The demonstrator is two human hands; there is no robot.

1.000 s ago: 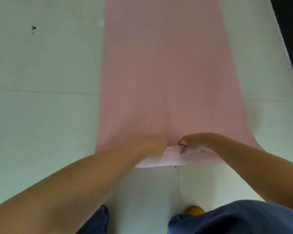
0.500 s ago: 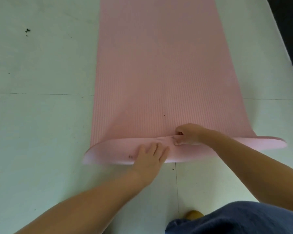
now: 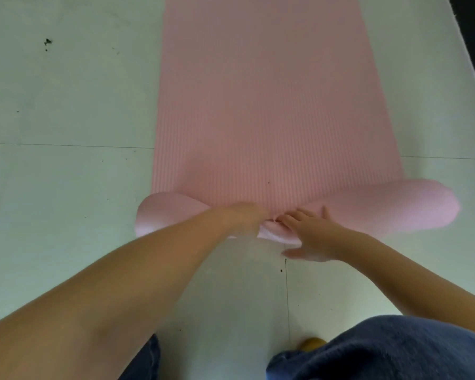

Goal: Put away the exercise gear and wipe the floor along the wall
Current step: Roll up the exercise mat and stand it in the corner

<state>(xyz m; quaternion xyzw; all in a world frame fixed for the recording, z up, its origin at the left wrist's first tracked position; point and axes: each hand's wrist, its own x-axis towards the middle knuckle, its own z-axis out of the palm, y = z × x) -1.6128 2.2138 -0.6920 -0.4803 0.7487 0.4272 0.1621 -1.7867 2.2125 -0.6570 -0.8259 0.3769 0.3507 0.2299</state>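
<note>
Two hands (image 3: pixel 310 229) on pink mat's (image 3: pixel 272 105) curled edge

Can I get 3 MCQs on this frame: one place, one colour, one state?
1. Where do both hands meet the mat?
A. at its far end
B. at the middle of its near, rolled end
C. at its left edge

2. What colour is the mat?
A. pink
B. blue
C. grey

3. How far is the mat rolled?
A. fully rolled
B. lying wholly flat
C. only the near end is curled up

Answers:
1 B: the left hand and right hand sit together at the centre of the near roll.
2 A: the mat is pink on a pale floor.
3 C: the near end bulges up at both sides while the rest lies flat.
</note>
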